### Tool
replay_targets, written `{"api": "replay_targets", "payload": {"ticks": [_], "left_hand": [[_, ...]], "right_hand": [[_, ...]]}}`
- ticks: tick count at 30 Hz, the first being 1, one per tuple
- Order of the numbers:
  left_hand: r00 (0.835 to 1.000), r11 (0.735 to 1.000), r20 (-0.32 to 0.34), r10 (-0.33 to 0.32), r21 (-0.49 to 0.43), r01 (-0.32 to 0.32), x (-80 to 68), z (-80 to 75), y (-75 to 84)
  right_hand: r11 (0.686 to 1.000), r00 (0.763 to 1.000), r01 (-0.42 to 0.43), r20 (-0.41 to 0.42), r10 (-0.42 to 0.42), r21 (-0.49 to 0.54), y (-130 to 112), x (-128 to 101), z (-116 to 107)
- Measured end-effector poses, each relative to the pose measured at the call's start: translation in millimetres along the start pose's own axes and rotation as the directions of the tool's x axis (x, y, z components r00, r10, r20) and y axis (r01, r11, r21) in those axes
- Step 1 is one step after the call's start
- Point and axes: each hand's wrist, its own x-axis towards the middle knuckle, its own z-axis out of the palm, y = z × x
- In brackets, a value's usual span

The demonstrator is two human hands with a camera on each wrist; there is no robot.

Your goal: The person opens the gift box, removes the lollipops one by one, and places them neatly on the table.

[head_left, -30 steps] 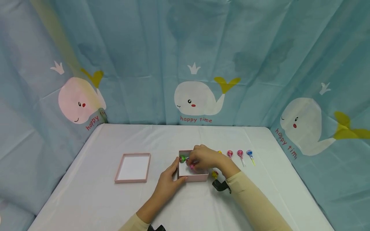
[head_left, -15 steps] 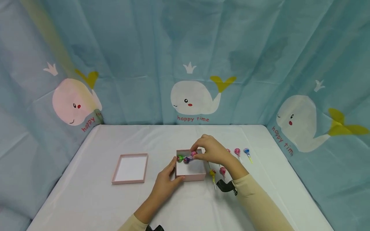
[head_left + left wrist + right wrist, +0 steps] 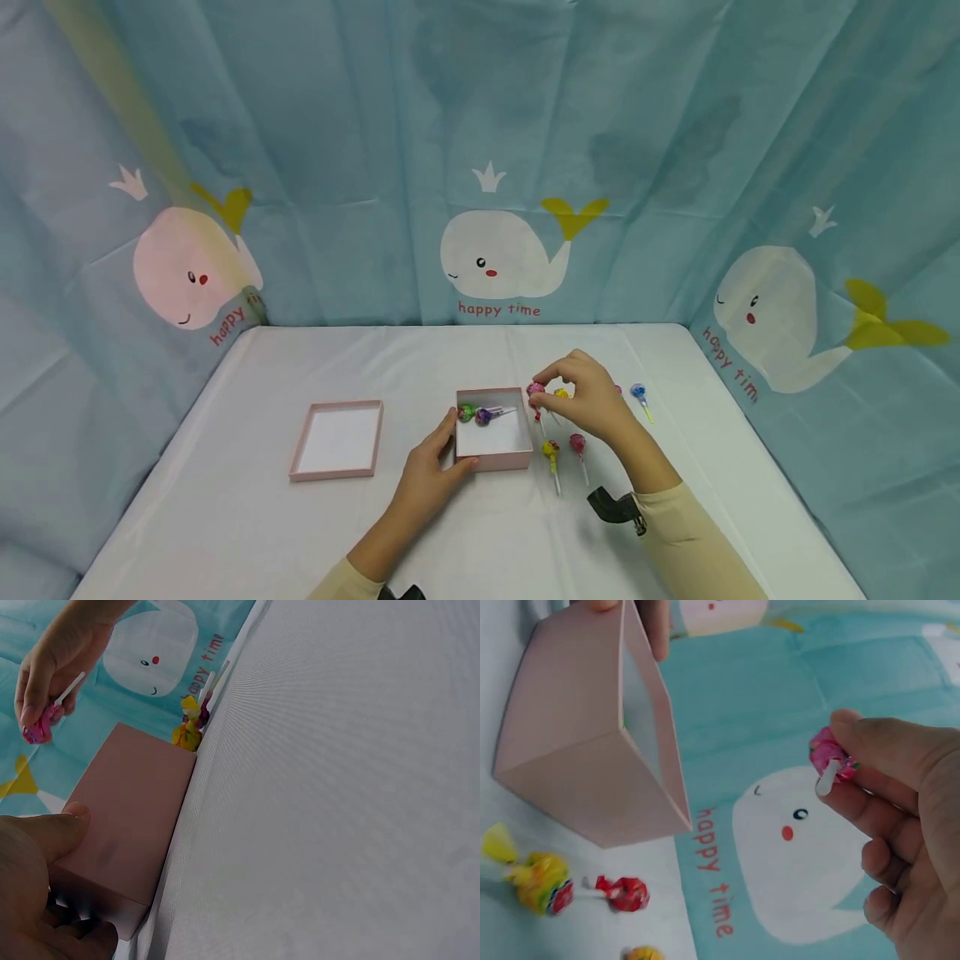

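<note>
A pink lollipop (image 3: 536, 389) is being pinched lightly by the right hand (image 3: 588, 404) at the box's (image 3: 492, 459) three o'clock, and it is risking being dropped onto the worktop (image 3: 247, 517) while the box is being gripped by the left hand (image 3: 431, 475).

A pink lid (image 3: 337, 439) is seen lying open on the white tabletop (image 3: 247, 508), backed by a whale-printed curtain (image 3: 504, 258).

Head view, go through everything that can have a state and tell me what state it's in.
Pink box: open, two lollipops inside.
Lid: off, lying on the table left of the box.
Pink lollipop: lifted, pinched by the right hand.
Left hand: gripping the box's near left corner.
Yellow lollipop: lying loose on the table.
</note>
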Motion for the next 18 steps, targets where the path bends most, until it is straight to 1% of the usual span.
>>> {"api": "replay_targets", "payload": {"ticks": [4, 8, 13, 18], "left_hand": [[1.000, 1.000, 0.000, 0.001, 0.000, -0.001, 0.6, -0.3, 0.1], [1.000, 1.000, -0.003, -0.001, 0.000, 0.001, 0.7, 0.3, -1.2], [1.000, 1.000, -0.003, -0.003, -0.006, 0.003, 0.3, 1.5, -2.5], [1.000, 1.000, -0.004, -0.008, 0.001, 0.008, -0.8, 2.1, -2.9]], "right_hand": [[0.998, 0.995, -0.063, -0.083, 0.063, 0.013, 6.8, -15.0, -2.5], [0.997, 0.987, -0.073, -0.142, 0.077, 0.034, 15.9, -29.7, -4.9], [0.996, 0.978, -0.071, -0.192, 0.080, 0.052, 28.5, -48.1, -7.3], [0.992, 0.967, -0.109, -0.225, 0.120, 0.060, 43.8, -65.4, -5.8]]}}
